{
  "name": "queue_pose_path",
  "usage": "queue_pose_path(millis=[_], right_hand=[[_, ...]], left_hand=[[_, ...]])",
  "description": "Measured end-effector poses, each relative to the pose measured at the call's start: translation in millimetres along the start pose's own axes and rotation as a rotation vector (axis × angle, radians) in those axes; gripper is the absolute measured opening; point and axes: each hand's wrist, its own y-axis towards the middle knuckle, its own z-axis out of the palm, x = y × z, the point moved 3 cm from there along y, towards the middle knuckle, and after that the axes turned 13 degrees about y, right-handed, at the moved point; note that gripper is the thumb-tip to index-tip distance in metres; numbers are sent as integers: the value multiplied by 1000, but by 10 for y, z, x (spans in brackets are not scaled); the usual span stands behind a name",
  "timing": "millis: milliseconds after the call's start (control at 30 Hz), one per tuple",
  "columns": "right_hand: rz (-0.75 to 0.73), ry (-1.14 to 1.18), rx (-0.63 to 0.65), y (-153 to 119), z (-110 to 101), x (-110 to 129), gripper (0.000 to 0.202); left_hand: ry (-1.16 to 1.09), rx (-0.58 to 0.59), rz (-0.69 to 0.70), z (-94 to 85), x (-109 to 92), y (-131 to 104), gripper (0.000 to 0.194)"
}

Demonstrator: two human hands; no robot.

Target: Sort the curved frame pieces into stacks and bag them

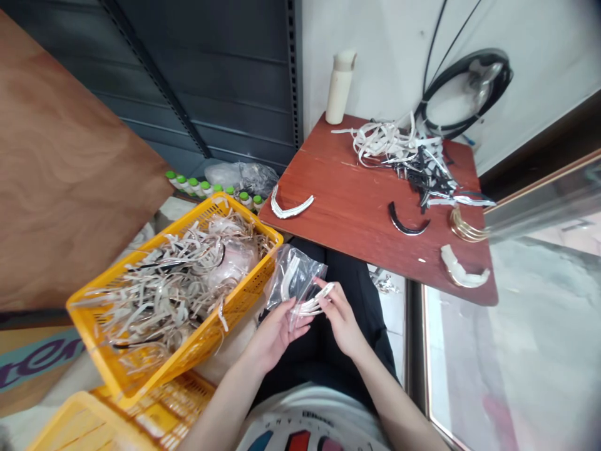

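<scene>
My left hand [280, 332] is closed on the lower edge of a clear plastic bag [276, 275] that has white curved strips in it. More white curved strips [307, 308] lie at the bag's mouth, and my right hand [339, 316] pinches their right end between thumb and fingers. Both hands are above my lap, close together. Left of them, the yellow basket [164, 378] is heaped with pale and dark strips [169, 294]. On the red-brown table [323, 181] lie a white curved bundle [290, 210], a black curved piece [407, 227] and a cream curved bundle [462, 272].
A cream bottle [341, 88] stands at the table's back left corner. White and black strips [404, 150] are piled at the back, with gold curved pieces [467, 228] at the right. Green-capped bottles [206, 188] line the floor behind the basket. Brown board [70, 169] rises at the left.
</scene>
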Motion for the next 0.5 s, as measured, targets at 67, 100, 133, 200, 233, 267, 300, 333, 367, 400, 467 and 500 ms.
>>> queue_pose_path(millis=[67,100,133,200,233,267,300,333,367,400,467,500], right_hand=[[-31,-19,113,-20,-1,38,47],[-23,4,158,-33,6,50,47],[-8,37,184,-50,16,61,47],[16,80,195,-93,43,82,44],[20,82,189,-119,61,92,41],[20,70,182,-149,82,101,39],[13,47,174,-181,106,106,36],[0,16,164,-212,131,107,35],[-18,-16,155,-242,158,102,34],[-43,-44,143,-269,184,91,34],[-93,-66,125,-305,230,52,37],[-108,-56,114,-312,247,26,41]], left_hand=[[-39,-9,-28,-33,-32,-31,16],[-55,-18,-30,-49,-48,-46,15],[-70,-30,-29,-65,-62,-59,14],[-95,-50,-17,-90,-80,-78,14],[-104,-55,-9,-98,-82,-83,15],[-110,-60,-1,-104,-82,-84,16],[-120,-68,10,-107,-82,-82,16],[-134,-78,24,-109,-83,-78,16],[-156,-90,39,-110,-88,-75,15],[-183,-100,50,-110,-96,-74,14],[-233,-110,66,-107,-126,-86,15],[-247,-106,73,-106,-147,-99,16]])
